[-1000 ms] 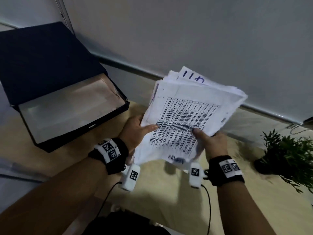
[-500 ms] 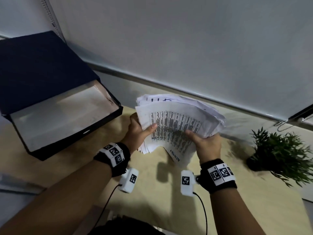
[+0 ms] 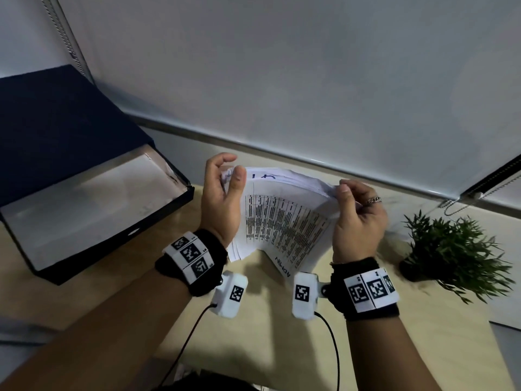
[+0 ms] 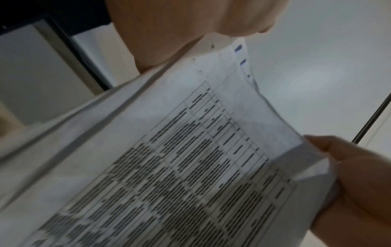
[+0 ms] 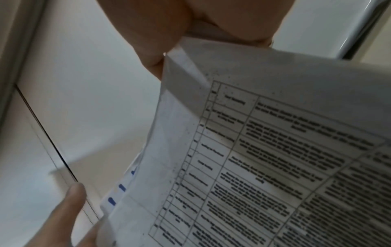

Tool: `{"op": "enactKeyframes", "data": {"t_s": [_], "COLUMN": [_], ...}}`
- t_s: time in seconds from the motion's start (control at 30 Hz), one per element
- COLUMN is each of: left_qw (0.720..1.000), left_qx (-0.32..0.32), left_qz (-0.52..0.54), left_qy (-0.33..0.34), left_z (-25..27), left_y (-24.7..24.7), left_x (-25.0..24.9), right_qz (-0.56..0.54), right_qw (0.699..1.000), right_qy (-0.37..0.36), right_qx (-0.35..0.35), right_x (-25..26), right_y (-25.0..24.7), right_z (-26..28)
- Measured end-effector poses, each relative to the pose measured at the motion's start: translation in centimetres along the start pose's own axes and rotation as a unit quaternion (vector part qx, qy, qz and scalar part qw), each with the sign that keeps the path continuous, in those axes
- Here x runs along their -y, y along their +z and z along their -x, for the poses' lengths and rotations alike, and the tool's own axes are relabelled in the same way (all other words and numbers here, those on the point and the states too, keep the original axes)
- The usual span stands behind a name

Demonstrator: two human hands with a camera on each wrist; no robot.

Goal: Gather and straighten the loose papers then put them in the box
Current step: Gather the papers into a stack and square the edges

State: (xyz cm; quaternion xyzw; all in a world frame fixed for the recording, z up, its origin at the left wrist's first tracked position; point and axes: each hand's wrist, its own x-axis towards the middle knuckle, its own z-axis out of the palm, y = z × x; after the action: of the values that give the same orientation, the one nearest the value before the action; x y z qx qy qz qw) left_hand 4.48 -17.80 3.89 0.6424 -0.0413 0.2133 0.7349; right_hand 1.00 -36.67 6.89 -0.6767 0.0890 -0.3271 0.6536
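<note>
Two hands clamp papers (image 3: 284, 218) between them: left hand (image 3: 222, 201), right hand (image 3: 358, 218); box (image 3: 93, 210) at counter's left edge.

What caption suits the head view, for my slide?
Both hands square a paper stack beside the open box.

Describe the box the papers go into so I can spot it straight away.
On the pale wooden table, look at the far left end by the wall, left of the left hand. The box is a shallow black tray with a pale lining, its dark navy lid hinged open behind. It is the only container; the plant sits far right.
</note>
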Motion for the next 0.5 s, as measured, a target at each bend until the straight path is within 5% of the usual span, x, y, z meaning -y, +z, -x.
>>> {"op": "enactKeyframes", "data": {"t_s": [0.27,0.5], "left_qw": [0.997,0.996], "left_qx": [-0.058,-0.054], "left_qz": [-0.060,-0.064], "left_qy": [0.007,0.029], "left_z": [-1.8,-2.5], "left_y": [1.4,1.0], "left_x": [-0.7,-0.2], "right_qz": [0.031,0.063], "right_qw": [1.000,0.995], "right_qy": [-0.005,0.016], "right_qx": [0.001,0.075], "right_x": [-0.5,-0.7], "right_y": [0.3,-0.4], "right_z": [0.3,0.3]}}
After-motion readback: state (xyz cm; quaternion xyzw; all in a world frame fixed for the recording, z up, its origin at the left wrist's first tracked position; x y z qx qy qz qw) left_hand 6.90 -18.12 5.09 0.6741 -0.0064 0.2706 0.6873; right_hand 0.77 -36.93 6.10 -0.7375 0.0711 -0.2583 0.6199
